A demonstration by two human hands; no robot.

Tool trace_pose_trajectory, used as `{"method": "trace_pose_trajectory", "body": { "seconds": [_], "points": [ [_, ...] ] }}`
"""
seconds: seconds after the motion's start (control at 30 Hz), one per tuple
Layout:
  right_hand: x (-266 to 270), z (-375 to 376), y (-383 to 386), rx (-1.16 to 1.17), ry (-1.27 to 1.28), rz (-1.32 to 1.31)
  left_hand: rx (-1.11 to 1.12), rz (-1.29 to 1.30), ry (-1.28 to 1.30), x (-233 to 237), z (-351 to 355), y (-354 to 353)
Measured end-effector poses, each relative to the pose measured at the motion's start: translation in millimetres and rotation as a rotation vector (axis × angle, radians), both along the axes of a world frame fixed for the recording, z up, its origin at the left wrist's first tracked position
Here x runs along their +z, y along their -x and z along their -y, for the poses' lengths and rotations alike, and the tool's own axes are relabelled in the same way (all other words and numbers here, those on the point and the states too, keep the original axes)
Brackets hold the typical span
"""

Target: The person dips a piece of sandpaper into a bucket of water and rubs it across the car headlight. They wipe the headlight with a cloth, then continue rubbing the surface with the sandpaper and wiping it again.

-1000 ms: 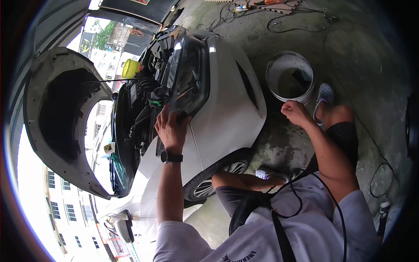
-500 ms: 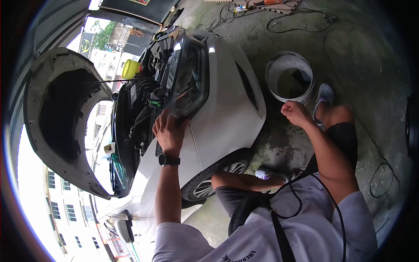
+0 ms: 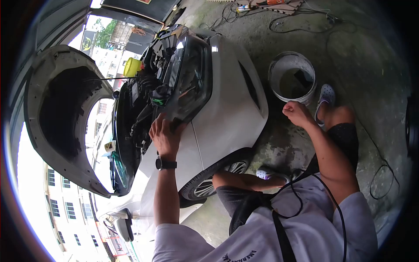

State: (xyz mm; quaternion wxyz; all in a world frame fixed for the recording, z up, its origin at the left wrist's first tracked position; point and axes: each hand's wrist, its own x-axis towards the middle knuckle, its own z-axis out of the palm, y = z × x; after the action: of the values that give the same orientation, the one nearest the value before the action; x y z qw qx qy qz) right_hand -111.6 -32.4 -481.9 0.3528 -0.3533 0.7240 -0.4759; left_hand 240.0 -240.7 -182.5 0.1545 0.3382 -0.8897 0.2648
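Observation:
My left hand (image 3: 166, 137), with a black watch on its wrist, is at the rear end of the car's headlight (image 3: 192, 81). Its fingers are bent around a small dark pad (image 3: 178, 123), mostly covered by the hand. Wet-looking streaks and a hazy patch show on the lens. Close to the bucket (image 3: 309, 98), my right hand (image 3: 297, 113) hangs with its fingers curled together. Whatever those fingers hold, if anything, is hidden. Below my left hand runs the white fender (image 3: 187, 148).
The hood (image 3: 70, 166) stands raised on a rod over the engine bay (image 3: 139, 100). A yellow container (image 3: 132, 67) sits in the bay. A front wheel (image 3: 209, 185) is beside my knee. Cables (image 3: 301, 29) and an orange tool (image 3: 276, 2) lie on the concrete floor.
My left hand has drawn back slightly from the headlight lens toward the fender and hood edge, and the dark pad shows more. My right hand stays almost in place.

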Motion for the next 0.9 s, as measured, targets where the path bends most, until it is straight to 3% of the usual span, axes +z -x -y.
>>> {"method": "trace_pose_trajectory", "body": {
  "seconds": [0.17, 0.37, 0.57, 0.9],
  "points": [
    [-10.9, -3.3, 2.2, -0.035, 0.033, -0.049, 0.029, 0.006, 0.014, 4.0, -1.7, -42.0],
    [-8.6, 7.2, -4.2, 0.012, -0.002, 0.066, 0.003, -0.013, 0.001, -2.2, 6.2, 13.8],
    [-7.1, -1.1, -0.3, 0.007, 0.033, -0.056, 0.013, -0.016, 0.009, 11.4, 2.0, -33.7],
    [-16.6, 7.1, -2.7, 0.012, -0.021, 0.128, -0.029, -0.015, -0.035, 5.7, 7.7, 1.4]
  ]
}}
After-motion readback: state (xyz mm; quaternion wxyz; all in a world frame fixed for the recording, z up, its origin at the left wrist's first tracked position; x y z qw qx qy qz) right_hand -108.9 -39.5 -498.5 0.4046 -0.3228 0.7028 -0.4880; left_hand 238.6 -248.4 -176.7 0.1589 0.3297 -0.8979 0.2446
